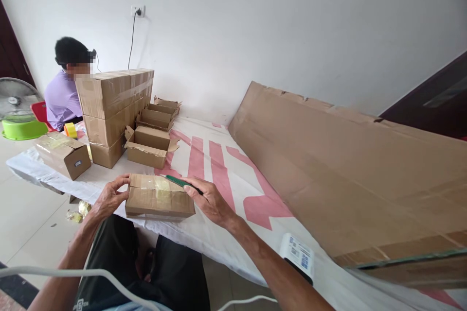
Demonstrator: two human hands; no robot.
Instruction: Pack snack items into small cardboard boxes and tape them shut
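I have the left hand clamped on the taped cardboard box at the desk's near edge. The right hand pinches a green cutter over its lid. Beyond stand 3 open boxes; I cannot make out their insides.

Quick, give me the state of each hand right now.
Left hand: closed on the left end of the taped box.
Right hand: holding a slim green tool at the box's right end.

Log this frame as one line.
left hand: grips taped box, left end | right hand: holds green tool at box's far edge | box: flat on sheet, near edge
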